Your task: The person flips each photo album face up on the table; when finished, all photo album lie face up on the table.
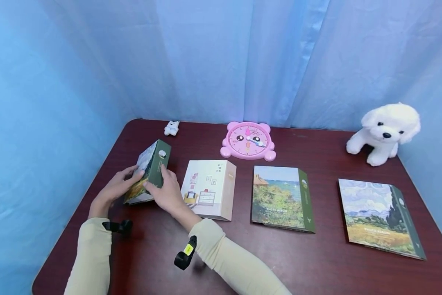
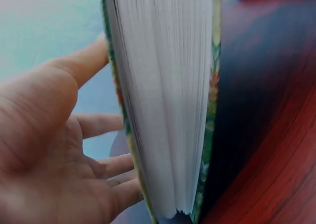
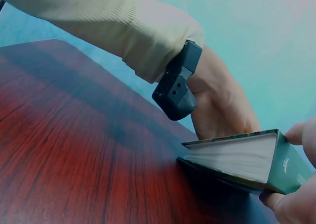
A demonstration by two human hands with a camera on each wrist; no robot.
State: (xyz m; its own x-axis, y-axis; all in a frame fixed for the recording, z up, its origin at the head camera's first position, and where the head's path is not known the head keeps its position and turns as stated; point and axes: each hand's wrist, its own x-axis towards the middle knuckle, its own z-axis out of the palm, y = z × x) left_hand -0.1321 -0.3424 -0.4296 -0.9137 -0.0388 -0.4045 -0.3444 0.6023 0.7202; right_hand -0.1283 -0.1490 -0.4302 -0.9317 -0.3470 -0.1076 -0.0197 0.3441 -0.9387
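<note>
Left fingers (image 2: 101,125) lie nearly straight; right fingers (image 3: 277,201) pinch; both forearms (image 1: 91,250) reach forward.

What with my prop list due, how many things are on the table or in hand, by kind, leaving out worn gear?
Album-style books: 4
Pink clock: 1
White animal figures: 2
Total: 7

Table (image 1: 150,254) — dark reddish-brown wood grain, rounded rear-left corner. Directly on it, rear: small white bear toy (image 1: 171,128), pink toy clock (image 1: 248,140), white plush dog (image 1: 388,131). Nearer — pale album (image 1: 213,182), seaside-cover album (image 1: 279,200), field-and-trees album (image 1: 379,217).
</note>
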